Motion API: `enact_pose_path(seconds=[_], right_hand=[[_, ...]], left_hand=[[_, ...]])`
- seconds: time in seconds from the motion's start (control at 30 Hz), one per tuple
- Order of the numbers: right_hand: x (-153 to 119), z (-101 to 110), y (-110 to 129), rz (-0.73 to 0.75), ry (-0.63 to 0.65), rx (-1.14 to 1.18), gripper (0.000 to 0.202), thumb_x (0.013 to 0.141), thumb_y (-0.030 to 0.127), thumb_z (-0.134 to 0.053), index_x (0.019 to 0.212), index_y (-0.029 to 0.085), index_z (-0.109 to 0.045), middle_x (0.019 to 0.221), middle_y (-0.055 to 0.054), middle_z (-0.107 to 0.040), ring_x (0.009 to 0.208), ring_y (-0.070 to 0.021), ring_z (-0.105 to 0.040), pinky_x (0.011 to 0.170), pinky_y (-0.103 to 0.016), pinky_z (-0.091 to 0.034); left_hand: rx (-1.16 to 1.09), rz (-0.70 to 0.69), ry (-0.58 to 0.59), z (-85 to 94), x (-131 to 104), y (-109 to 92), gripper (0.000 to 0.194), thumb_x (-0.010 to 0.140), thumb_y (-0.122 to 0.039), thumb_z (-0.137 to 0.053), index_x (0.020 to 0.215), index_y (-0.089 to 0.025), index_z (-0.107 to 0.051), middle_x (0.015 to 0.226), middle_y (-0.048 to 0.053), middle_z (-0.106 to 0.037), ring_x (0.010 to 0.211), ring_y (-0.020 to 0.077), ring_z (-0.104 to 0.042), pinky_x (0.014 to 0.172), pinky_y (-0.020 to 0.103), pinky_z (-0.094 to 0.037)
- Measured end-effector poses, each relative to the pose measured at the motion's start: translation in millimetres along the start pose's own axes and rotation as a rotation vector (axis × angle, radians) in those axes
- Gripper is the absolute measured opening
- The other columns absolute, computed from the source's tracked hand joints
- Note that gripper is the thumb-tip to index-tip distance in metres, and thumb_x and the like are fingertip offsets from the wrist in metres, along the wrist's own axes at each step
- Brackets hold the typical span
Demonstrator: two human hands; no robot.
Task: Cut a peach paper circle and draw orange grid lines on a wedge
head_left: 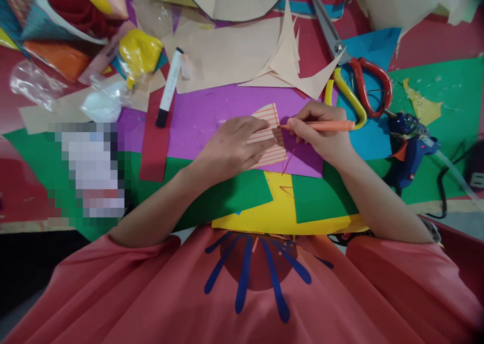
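Observation:
My right hand point(321, 129) pinches an orange felt-tip pen point(333, 125), its tip at the right edge of a cream paper piece point(278, 141) marked with orange-red lines. My left hand point(238, 145) lies flat over the left part of that piece, fingers stretched out, hiding some of it. Beneath is a purple sheet point(196, 104), which lies on green sheets point(219, 197). Just beyond my right hand rest scissors point(340, 56) with red and yellow handles, partly on a blue sheet point(372, 46).
A blue glue gun point(406, 157) lies at the right with its cord. A black-and-white marker point(169, 88) and a red strip point(154, 155) are left of my hands. Cream paper offcuts point(285, 64) are spread behind. Yellow clay point(139, 51) in plastic and a blurred-out object point(94, 170) are farther left.

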State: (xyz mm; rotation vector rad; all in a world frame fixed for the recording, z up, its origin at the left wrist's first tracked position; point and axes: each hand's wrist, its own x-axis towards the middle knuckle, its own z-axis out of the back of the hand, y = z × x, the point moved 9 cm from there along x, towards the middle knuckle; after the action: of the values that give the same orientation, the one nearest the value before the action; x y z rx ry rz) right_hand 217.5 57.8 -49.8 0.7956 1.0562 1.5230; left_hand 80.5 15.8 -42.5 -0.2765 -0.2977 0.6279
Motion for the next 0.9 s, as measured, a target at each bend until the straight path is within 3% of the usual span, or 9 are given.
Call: enact_pose_path(seconds=[0.23,0.4,0.63,0.9], right_hand=[[0.3,0.1,-1.2,-0.011,0.017,0.049,0.03,0.081,0.029,-0.07,0.057,0.021,-0.055,0.052,0.003,-0.054,0.048,-0.0104,-0.048,0.046,-0.027,-0.038],[-3.3,3.9,0.8,0.013,-0.02,0.054,0.029,0.084,0.038,-0.067,0.062,0.022,-0.057,0.059,0.0,-0.061,0.051,-0.0127,-0.054,0.046,-0.028,-0.041],[-2.0,0.3,0.2,0.0,0.009,0.009,0.028,0.084,0.043,-0.067,0.065,0.024,-0.058,0.056,0.001,-0.058,0.053,-0.0142,-0.054,0.047,-0.029,-0.04],[0.5,-3.2,-0.3,-0.001,0.046,0.038,0.026,0.082,0.026,-0.066,0.06,0.021,-0.053,0.054,0.002,-0.054,0.049,-0.0106,-0.049,0.045,-0.027,-0.037]], left_hand=[[0.014,-0.015,-0.037,0.2,-2.5,0.4,0.025,0.096,-0.022,-0.049,0.116,-0.023,-0.064,0.122,0.012,-0.063,0.116,0.0261,-0.059,0.096,0.044,-0.049],[0.032,0.0,-0.05,1.3,-4.7,3.8,0.032,0.095,-0.03,-0.054,0.124,-0.021,-0.059,0.13,0.015,-0.059,0.121,0.0291,-0.057,0.099,0.047,-0.048],[0.028,0.044,0.009,-1.3,-2.7,5.0,0.029,0.096,-0.03,-0.052,0.122,-0.024,-0.062,0.132,0.014,-0.057,0.123,0.0293,-0.055,0.101,0.048,-0.046],[0.041,-0.003,-0.053,2.3,-2.6,0.9,0.028,0.096,-0.03,-0.05,0.117,-0.021,-0.065,0.128,0.018,-0.059,0.117,0.0322,-0.058,0.095,0.05,-0.049]])
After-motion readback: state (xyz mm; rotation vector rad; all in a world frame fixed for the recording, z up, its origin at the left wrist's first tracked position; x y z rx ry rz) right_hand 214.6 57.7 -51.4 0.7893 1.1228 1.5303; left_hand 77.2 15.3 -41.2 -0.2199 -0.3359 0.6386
